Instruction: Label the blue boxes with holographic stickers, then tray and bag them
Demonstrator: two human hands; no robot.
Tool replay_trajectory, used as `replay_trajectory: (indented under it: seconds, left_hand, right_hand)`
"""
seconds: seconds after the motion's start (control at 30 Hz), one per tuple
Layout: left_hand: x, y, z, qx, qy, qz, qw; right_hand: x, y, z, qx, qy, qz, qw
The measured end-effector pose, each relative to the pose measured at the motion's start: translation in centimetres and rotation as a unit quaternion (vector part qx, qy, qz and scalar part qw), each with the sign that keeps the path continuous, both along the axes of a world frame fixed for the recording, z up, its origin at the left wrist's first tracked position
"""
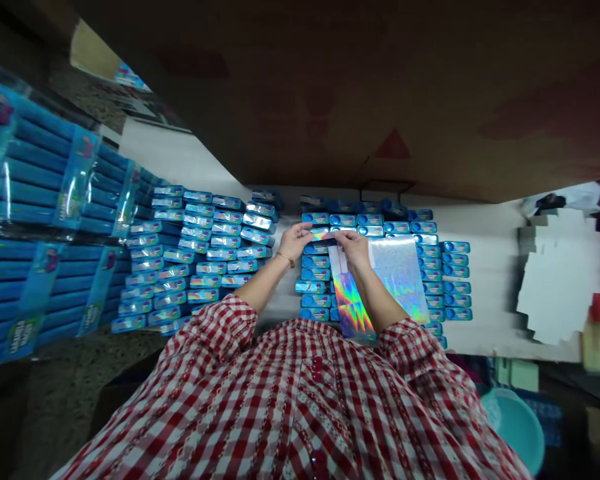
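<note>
Both my hands meet over a white table covered with rows of small blue packs. My left hand and my right hand pinch the far end of a shiny rainbow-foil strip that runs back toward my body. A wider sheet of the same holographic foil lies beside it on the right, over a block of blue packs. A gold bracelet is on my left wrist.
More blue packs are stacked in rows at left, beside wrapped bundles of blue items. A big brown cardboard box stands behind the table. Flat white cardboard blanks lie at right, a teal basin below them.
</note>
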State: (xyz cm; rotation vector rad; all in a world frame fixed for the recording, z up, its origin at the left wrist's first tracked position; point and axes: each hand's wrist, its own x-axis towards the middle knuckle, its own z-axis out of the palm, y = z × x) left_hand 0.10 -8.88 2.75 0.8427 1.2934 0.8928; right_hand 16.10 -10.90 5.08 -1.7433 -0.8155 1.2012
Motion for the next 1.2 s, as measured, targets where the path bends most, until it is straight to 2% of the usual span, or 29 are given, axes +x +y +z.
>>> replay_trajectory:
  seconds: [0.13,0.3,0.6,0.77,0.9,0.97,1.07,1.13,1.2]
  left_hand:
    - [-2.4,2.9,-1.1,0.01,0.06,0.027,0.998]
    - [-2.7,5.2,-2.8,-0.016,0.111,0.06,0.992]
    - [-1.9,5.7,-5.0,0.011,0.152,0.048,0.987]
    - [-1.7,5.7,-5.3,0.025,0.196,0.038,0.98]
    - [-1.8,4.8,-5.1,0.036,0.263,0.045,0.963]
    - [-1.7,4.0,-4.9,0.087,0.297,0.021,0.951]
    - [-1.2,3.2,-4.6,0.141,0.348,-0.072,0.924]
    - [-1.2,3.0,-4.4,0.122,0.384,-0.124,0.907]
    - [-1.5,3.0,-3.8,0.092,0.416,-0.148,0.893]
  right_hand:
    - [-2.9,2.7,-2.1,0.059,-0.118,0.025,0.991]
    - [-4.2,4.9,-3.2,0.063,-0.285,0.07,0.954]
    - [-4.1,5.1,-4.0,0.051,-0.396,0.105,0.911]
    - [-4.4,5.0,-4.2,0.041,-0.43,0.121,0.894]
    - [-3.8,4.2,-3.5,0.095,-0.452,0.109,0.88]
    - [-3.6,3.6,-3.0,0.111,-0.492,0.154,0.85]
    - [-3.9,3.0,-2.4,0.108,-0.55,0.266,0.784]
    - [-4.3,2.8,-2.2,0.095,-0.566,0.316,0.756]
    - [-3.9,2.6,-1.9,0.082,-0.564,0.33,0.752]
